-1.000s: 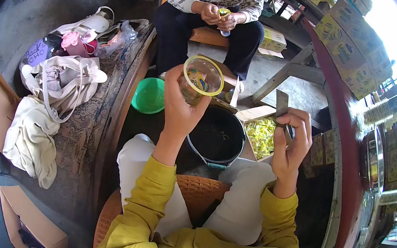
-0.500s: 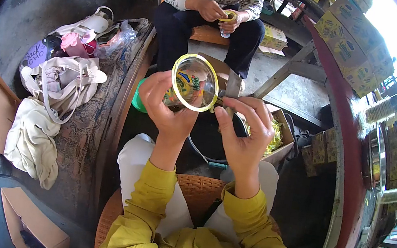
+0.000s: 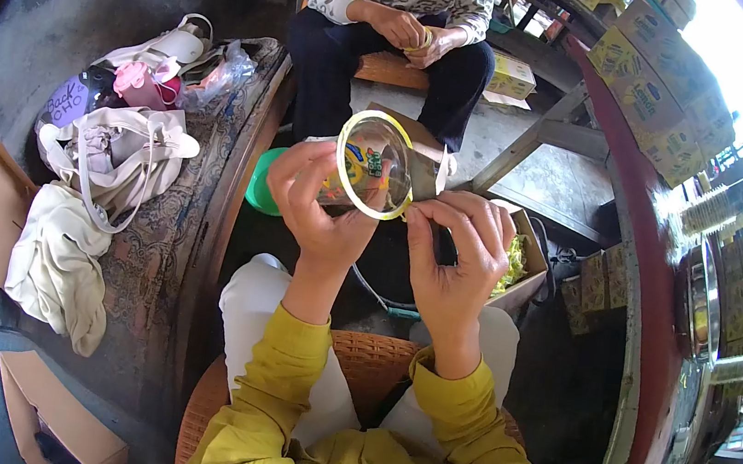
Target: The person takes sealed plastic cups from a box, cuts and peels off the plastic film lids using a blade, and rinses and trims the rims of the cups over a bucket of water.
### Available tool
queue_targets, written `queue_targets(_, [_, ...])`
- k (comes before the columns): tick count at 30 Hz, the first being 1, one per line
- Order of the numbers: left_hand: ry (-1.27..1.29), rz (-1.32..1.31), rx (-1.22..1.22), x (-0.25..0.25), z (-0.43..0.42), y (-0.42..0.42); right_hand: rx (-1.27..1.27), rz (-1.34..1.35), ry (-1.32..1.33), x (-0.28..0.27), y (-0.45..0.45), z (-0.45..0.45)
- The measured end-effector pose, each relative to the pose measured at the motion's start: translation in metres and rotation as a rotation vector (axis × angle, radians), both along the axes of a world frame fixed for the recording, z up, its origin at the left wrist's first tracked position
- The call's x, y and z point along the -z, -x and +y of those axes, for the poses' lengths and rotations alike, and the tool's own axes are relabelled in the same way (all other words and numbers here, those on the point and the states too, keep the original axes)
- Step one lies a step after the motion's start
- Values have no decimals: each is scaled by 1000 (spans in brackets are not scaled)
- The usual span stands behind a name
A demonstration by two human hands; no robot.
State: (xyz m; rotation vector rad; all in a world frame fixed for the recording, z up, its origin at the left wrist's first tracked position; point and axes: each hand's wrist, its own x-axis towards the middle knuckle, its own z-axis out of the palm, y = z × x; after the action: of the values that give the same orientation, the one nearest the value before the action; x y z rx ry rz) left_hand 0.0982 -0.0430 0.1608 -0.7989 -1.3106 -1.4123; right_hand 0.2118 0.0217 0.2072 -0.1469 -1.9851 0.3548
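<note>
A clear plastic cup with a printed label and a yellow rim is tilted so that its round mouth faces me. My left hand is closed around its body, fingers behind the left side. At the lower right of the mouth, my right hand pinches the edge of the yellow rim between thumb and forefinger. A small yellow bit shows at that pinch, too small to make out fully. Beneath my hands is a dark bucket, partly covered by them.
Across from me a seated person handles a small yellow-rimmed item. A carton with yellow scraps stands right of the bucket, and a green container left. Bags lie on the left bench. Printed cartons are stacked at right.
The cup has shifted slightly right and down and turned somewhat. My right thumb and forefinger have closed at its rim. The other person's hands have drawn together over their item.
</note>
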Motion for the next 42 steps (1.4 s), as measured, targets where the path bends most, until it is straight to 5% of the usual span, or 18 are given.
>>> queue_targets(24, [107,-106,340,-9,5,-20,210,76,-246,-38,14,67])
queue_targets(30, [239,-99,430,-9,4,-20,-30,60,-258,-50,10,63])
queue_targets(42, [280,-114,472,-9,5,-23,-104,-105,-478,-56,5,56])
